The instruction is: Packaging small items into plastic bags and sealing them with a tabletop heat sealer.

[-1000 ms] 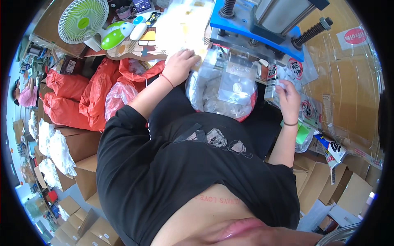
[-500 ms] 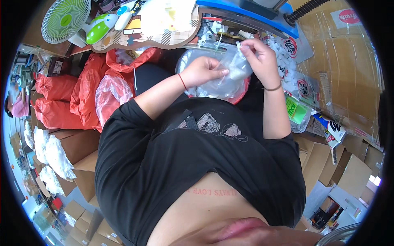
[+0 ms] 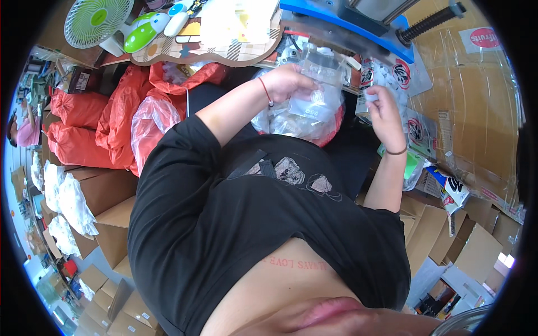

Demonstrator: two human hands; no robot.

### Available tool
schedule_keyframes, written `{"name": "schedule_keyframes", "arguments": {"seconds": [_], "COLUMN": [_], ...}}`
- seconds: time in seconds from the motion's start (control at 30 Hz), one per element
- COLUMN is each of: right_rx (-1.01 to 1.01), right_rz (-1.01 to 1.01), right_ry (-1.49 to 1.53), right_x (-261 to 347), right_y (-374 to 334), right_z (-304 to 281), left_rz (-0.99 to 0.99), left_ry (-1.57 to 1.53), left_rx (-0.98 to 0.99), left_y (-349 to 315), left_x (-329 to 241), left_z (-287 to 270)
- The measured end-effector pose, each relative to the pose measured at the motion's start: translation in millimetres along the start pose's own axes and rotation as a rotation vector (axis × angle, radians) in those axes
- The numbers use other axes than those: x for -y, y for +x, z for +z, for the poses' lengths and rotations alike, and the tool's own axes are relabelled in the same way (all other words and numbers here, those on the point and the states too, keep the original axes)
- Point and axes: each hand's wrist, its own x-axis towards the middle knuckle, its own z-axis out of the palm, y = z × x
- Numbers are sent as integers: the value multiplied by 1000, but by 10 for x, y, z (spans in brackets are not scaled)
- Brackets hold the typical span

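Observation:
My left hand [image 3: 291,84] is closed on a clear plastic bag [image 3: 324,71] with pale printing. That bag hangs over a round tub with a red rim [image 3: 336,126], which holds crumpled clear plastic [image 3: 302,127]. Off to the right, apart from the bag, my right hand [image 3: 385,117] is raised. Its thumb and fingers pinch a small white piece [image 3: 371,97], too small to name. Close beyond that hand lie many small white pieces [image 3: 388,75] beside printed packets.
A machine with a blue base [image 3: 358,25] stands ahead. A patterned mat [image 3: 185,53], green-white fan [image 3: 99,18] and paper sheet [image 3: 232,25] lie front left. Red bags [image 3: 84,143] fill the left. Large cardboard boxes [image 3: 448,73] line the right.
My right hand has left the bag, moved right and down, and now pinches a small white piece. My left hand has shifted slightly right and up, with the bag spread flatter.

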Motion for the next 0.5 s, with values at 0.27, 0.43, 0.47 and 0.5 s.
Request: {"name": "schedule_keyframes", "arguments": {"seconds": [0.27, 0.43, 0.47, 0.5], "right_rx": [141, -5, -49, -47], "right_rz": [257, 173, 125, 128], "right_ry": [221, 218, 203, 202], "right_x": [21, 87, 86, 103], "right_y": [-142, -48, -49, -31], "right_z": [145, 101, 107, 127], "left_rz": [422, 542, 563, 586], "left_ry": [705, 898, 935, 969], "left_rx": [-819, -702, -674, -646], "left_y": [-248, -479, -513, -541], "left_x": [-560, -375, -307, -255], "left_z": [-376, -773, -835, -875]}}
